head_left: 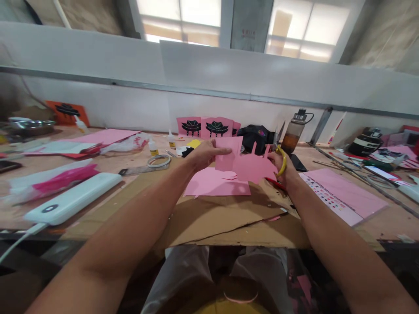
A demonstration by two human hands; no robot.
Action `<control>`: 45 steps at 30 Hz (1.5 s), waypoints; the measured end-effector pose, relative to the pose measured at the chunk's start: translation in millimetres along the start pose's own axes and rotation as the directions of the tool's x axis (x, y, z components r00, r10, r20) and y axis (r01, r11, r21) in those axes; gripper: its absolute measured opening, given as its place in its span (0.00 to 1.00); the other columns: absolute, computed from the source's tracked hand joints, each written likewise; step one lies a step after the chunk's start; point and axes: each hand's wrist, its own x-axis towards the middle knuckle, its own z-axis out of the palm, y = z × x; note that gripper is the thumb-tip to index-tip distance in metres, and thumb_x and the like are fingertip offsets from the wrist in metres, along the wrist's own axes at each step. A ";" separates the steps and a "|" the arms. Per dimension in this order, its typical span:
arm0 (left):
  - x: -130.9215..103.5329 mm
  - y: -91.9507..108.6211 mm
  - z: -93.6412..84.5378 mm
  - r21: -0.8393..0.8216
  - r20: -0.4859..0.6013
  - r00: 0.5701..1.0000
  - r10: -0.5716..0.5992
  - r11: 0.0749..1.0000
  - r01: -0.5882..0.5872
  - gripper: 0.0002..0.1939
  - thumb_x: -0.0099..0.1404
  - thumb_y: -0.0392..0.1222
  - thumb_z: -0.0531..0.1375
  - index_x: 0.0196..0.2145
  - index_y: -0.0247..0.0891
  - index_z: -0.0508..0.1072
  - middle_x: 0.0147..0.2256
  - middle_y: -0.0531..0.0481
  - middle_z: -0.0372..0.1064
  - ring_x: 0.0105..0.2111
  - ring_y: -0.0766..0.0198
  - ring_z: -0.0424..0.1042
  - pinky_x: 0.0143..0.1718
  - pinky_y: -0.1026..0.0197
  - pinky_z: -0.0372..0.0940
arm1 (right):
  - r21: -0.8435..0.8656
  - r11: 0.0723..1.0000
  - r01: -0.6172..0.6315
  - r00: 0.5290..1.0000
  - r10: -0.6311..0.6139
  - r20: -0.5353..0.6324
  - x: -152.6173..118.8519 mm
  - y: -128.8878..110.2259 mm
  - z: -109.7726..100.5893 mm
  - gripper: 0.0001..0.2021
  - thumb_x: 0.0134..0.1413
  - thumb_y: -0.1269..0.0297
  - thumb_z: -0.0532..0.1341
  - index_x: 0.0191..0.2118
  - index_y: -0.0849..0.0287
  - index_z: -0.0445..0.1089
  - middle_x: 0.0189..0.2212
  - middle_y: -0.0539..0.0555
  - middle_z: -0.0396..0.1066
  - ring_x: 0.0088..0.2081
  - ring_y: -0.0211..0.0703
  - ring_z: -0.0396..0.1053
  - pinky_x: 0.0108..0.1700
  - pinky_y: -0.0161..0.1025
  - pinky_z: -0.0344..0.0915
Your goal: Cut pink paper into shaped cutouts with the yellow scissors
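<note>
My left hand [205, 155] pinches a small pink paper sheet [226, 159] between thumb and fingers, lifted above the table. Beside that sheet, my right hand [286, 169] grips a pink paper cutout [256, 168] with a scalloped edge and narrow strips pointing up. Scissors with a yellow handle [282, 160] are also in my right hand, blades upward. The sheet and cutout overlap in view; I cannot tell whether they are joined. Below lies a larger pink sheet [203, 185] with small pink scraps on it, resting on brown cardboard [225, 222].
Pink cards with black beaded designs [216, 127] lean at the back. A bottle of brown liquid [292, 133] stands beyond my right hand. Left are small glue bottles [152, 147], a tape roll [159, 161] and a white power bank [75, 198]. A printed pink sheet [356, 192] lies right.
</note>
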 end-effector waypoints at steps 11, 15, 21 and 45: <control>-15.1 8.4 16.2 0.346 0.358 0.933 0.031 0.924 -0.164 0.25 0.42 0.37 0.74 0.42 0.38 0.80 0.31 0.47 0.76 0.31 0.60 0.74 0.29 0.63 0.66 | 0.096 0.995 -0.018 0.954 -0.012 0.300 -33.7 -20.1 33.5 0.21 0.50 0.45 0.65 0.41 0.57 0.69 0.23 0.46 0.66 0.21 0.36 0.64 0.22 0.33 0.63; -14.3 7.2 20.5 0.266 0.393 0.919 -0.018 0.959 -0.095 0.30 0.44 0.36 0.74 0.48 0.37 0.78 0.38 0.45 0.77 0.34 0.62 0.74 0.33 0.64 0.67 | -0.007 1.000 0.026 0.930 -0.022 0.366 -37.0 -21.2 32.0 0.17 0.46 0.56 0.68 0.42 0.57 0.70 0.22 0.45 0.66 0.21 0.35 0.64 0.24 0.33 0.63; -13.9 -1.4 30.8 -0.153 0.215 0.976 -0.033 0.986 0.067 0.23 0.49 0.45 0.73 0.42 0.37 0.77 0.37 0.44 0.77 0.31 0.63 0.74 0.33 0.63 0.68 | 0.009 0.997 0.080 0.981 -0.080 0.178 -32.4 -18.8 31.3 0.14 0.46 0.58 0.67 0.38 0.56 0.67 0.22 0.46 0.67 0.22 0.36 0.66 0.24 0.33 0.62; -13.1 -10.9 31.9 -0.302 -0.015 0.997 -0.070 0.951 0.063 0.14 0.46 0.38 0.75 0.30 0.31 0.78 0.29 0.46 0.77 0.26 0.65 0.74 0.29 0.65 0.67 | 0.084 0.992 0.095 0.977 -0.109 0.182 -19.2 3.9 34.2 0.13 0.43 0.62 0.61 0.39 0.56 0.66 0.26 0.48 0.66 0.25 0.38 0.63 0.25 0.34 0.61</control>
